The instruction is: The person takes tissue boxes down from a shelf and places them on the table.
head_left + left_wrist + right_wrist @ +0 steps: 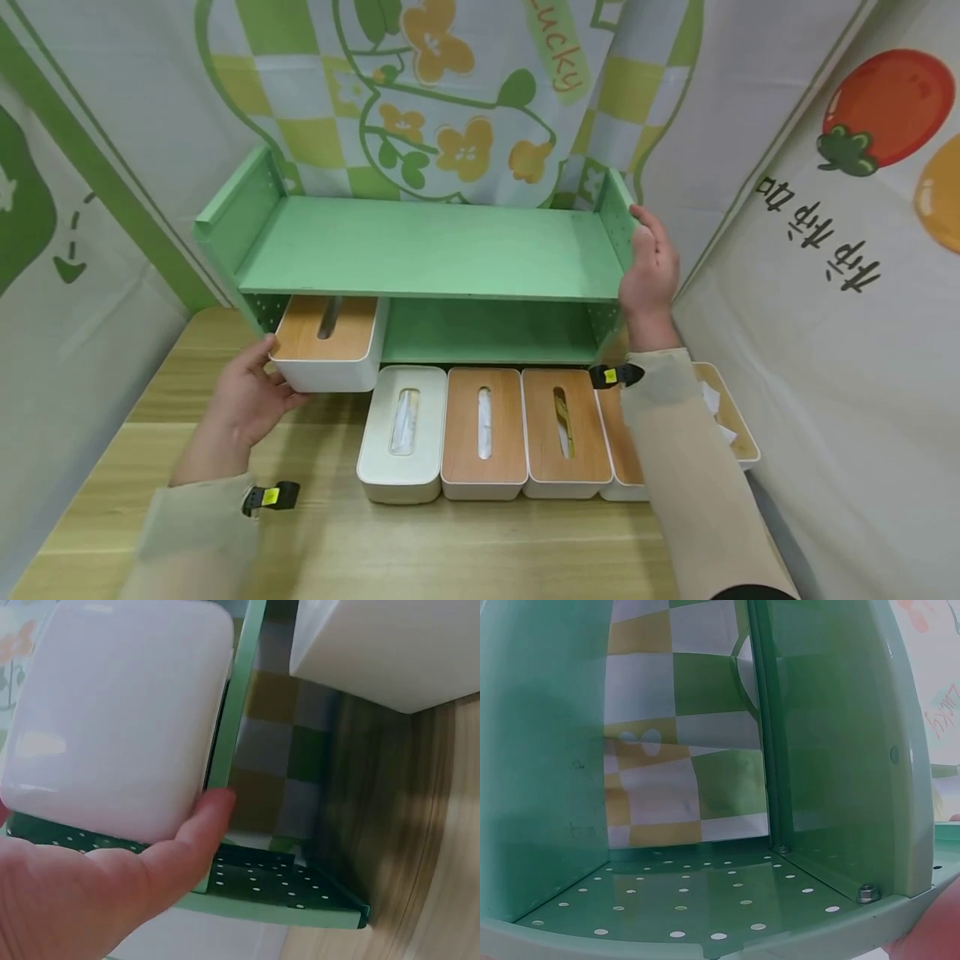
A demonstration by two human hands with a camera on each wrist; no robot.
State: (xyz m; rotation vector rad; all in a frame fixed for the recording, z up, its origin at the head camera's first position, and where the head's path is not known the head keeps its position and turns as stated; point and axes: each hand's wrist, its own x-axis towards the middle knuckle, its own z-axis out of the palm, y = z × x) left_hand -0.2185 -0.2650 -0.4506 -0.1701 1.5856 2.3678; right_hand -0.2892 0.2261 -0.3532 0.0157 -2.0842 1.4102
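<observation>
My left hand (251,392) holds a white tissue box (324,375) with a wood-coloured lid by its left front corner. The box sits partly in the lower level of a green two-level shelf (435,250), its front jutting past the edge. In the left wrist view, the white end of the tissue box (120,720) fills the upper left, with the left hand (127,885) against it. My right hand (651,279) grips the shelf's right side panel. The right wrist view shows the shelf's perforated side (682,900) and only a sliver of the right hand (934,926).
In front of the shelf stand a white-lidded tissue box (403,471) and wood-lidded ones (468,475) in a row. The right forearm partly covers the last. An open container (742,437) with white paper stands at right on the wooden table (420,558). Printed cloth (735,75) hangs around.
</observation>
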